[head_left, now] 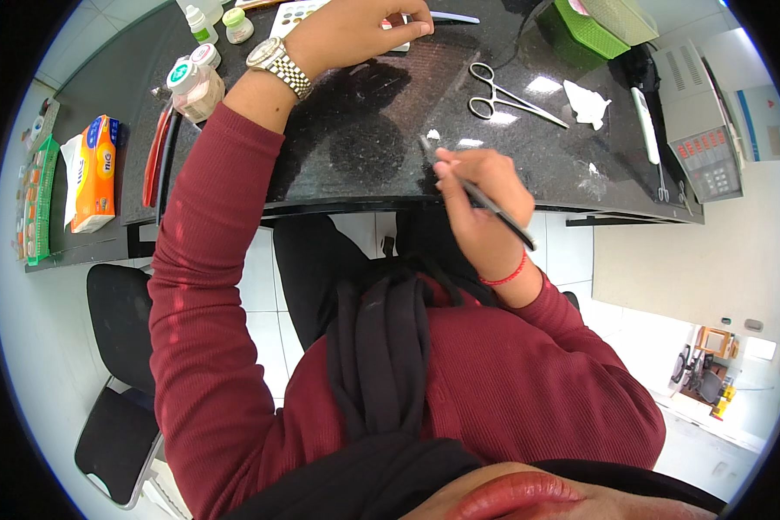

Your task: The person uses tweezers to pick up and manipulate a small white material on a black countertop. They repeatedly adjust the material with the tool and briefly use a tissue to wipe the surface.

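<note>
- While our right hand [492, 186] holds the slim dark tool [501, 213], its fingers are clamped around the shaft.
- Tool's long axis slants: tip at upper left over the worktop [347, 165], rear end at lower right, past the near edge.
- A white lump [433, 134] lies just beyond our right fingers, close by the tip; right is the nearer hand.
- Our left hand [355, 36] reaches farther forward, by a pale palette [293, 16]; whether its fingers grip anything, we cannot tell.
- Room for moving lies left of the tip; ring-handled scissors [518, 102] bound the right.
</note>
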`<state>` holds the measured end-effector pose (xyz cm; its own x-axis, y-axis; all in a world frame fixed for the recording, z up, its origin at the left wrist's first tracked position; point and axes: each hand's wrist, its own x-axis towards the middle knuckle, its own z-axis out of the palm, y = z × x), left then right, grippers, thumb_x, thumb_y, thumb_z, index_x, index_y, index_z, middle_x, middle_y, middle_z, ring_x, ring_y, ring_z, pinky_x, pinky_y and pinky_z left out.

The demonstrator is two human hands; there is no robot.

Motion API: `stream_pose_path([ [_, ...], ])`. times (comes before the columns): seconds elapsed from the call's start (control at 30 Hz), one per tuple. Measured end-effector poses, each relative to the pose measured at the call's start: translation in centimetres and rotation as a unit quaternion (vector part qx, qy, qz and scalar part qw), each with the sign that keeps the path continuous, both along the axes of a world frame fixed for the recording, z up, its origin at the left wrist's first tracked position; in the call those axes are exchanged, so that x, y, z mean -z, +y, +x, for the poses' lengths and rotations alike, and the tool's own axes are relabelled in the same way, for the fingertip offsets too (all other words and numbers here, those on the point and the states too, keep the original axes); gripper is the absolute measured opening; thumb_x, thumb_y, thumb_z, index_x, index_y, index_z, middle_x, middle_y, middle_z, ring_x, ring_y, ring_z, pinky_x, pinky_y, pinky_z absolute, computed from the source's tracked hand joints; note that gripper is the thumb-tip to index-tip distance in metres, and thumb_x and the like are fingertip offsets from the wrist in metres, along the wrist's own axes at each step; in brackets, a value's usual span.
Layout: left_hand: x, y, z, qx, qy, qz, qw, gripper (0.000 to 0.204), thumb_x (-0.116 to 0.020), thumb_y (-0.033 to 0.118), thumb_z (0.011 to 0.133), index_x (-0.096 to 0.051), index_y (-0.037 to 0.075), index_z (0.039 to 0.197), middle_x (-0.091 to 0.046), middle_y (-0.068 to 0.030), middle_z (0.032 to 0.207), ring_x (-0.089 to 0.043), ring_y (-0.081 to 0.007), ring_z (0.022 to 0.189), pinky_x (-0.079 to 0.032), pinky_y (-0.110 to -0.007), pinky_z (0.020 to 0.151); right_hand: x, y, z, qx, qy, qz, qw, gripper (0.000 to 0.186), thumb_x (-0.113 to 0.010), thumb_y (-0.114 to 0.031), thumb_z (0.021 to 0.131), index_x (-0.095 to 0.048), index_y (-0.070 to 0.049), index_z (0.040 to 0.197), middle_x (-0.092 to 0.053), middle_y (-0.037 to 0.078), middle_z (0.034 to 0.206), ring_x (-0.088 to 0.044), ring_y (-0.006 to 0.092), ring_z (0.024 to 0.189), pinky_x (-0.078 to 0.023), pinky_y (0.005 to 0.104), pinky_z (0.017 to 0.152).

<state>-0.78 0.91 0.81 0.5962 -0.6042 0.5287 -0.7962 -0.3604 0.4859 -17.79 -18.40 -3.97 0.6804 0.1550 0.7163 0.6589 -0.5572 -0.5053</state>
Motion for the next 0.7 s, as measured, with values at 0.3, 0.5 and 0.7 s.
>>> stream_pose_path([
  [0.3,-0.1,0.1,-0.14,0.002,-0.004,0.0,1.0,0.018,-0.065,0.019,0.091,-0.068,0.001,0.091,-0.066,-0.0131,0.085,-0.065,-0.0278,0.078,-0.052,-0.036,0.071,0.26,1.0,0.38,0.031,-0.009,-0.043,0.999,0.013,-0.071,0.003,0.079,-0.061,-0.004,0.081,-0.067,0.008,0.085,-0.061,0.0247,0.076,-0.046,0.0328,0.074],
  [0.5,0.02,0.15,-0.05,-0.003,-0.032,0.006,0.999,0.019,-0.065,0.02,0.091,-0.068,0.001,0.091,-0.066,-0.0128,0.085,-0.065,-0.0277,0.079,-0.052,-0.036,0.072,0.44,1.12,0.26,0.051,-0.01,-0.035,0.998,0.012,-0.07,0.003,0.08,-0.06,-0.005,0.082,-0.065,0.008,0.084,-0.059,0.026,0.075,-0.044,0.0341,0.075],
  [0.7,-0.13,0.1,-0.16,-0.004,-0.019,0.016,1.0,0.019,-0.065,0.02,0.091,-0.068,0.001,0.091,-0.066,-0.0124,0.086,-0.065,-0.0275,0.079,-0.052,-0.036,0.072,0.31,1.09,0.23,0.052,-0.024,-0.04,0.998,0.013,-0.069,0.004,0.08,-0.06,-0.005,0.082,-0.065,0.007,0.083,-0.06,0.0257,0.074,-0.043,0.0342,0.077],
])
